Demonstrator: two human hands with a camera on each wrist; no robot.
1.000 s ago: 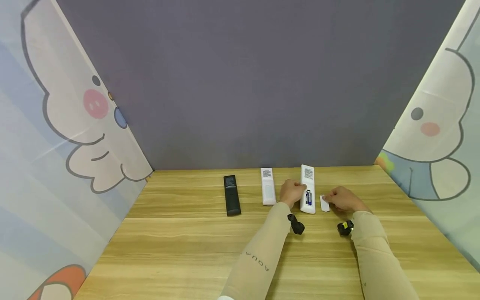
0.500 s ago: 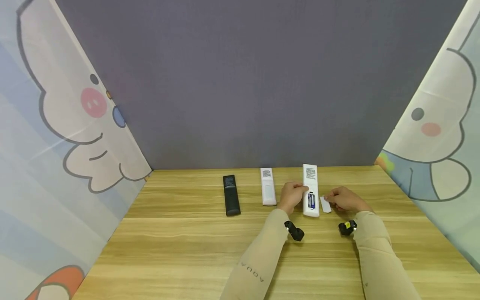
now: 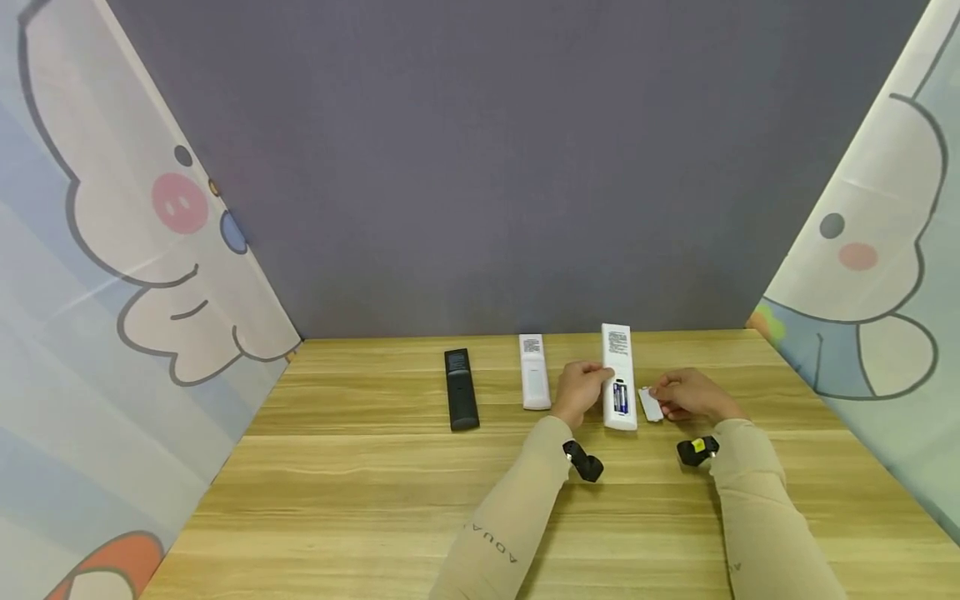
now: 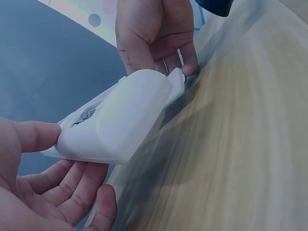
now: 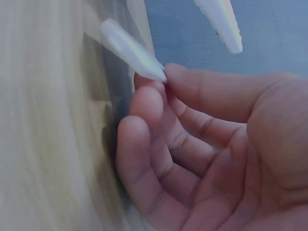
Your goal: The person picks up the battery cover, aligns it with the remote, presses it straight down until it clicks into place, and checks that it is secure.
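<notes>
My left hand [image 3: 579, 390] grips a white remote control [image 3: 618, 358] by its left edge, thumb on top and fingers beneath, as the left wrist view shows. The remote's back faces up, its battery compartment uncovered, with blue batteries [image 3: 621, 398] lying inside. Just to the right, my right hand [image 3: 692, 395] pinches a small white battery cover [image 3: 650, 405] between thumb and fingers. In the right wrist view the cover [image 5: 134, 52] sticks out from the fingertips above the wooden surface. In the left wrist view the remote's rounded end [image 4: 130, 115] overlaps part of the cover.
A second white remote [image 3: 535, 373] lies back-up to the left of my left hand. Farther left is a black remote [image 3: 462, 390]. A grey panel [image 3: 480, 167] rises behind the wooden table [image 3: 360, 500], and cartoon-printed sheets [image 3: 112, 208] flank it.
The white remote in my left hand first shifted slightly right toward the cover, then slightly back left. The right hand keeps its pinch on the cover, nearly in place.
</notes>
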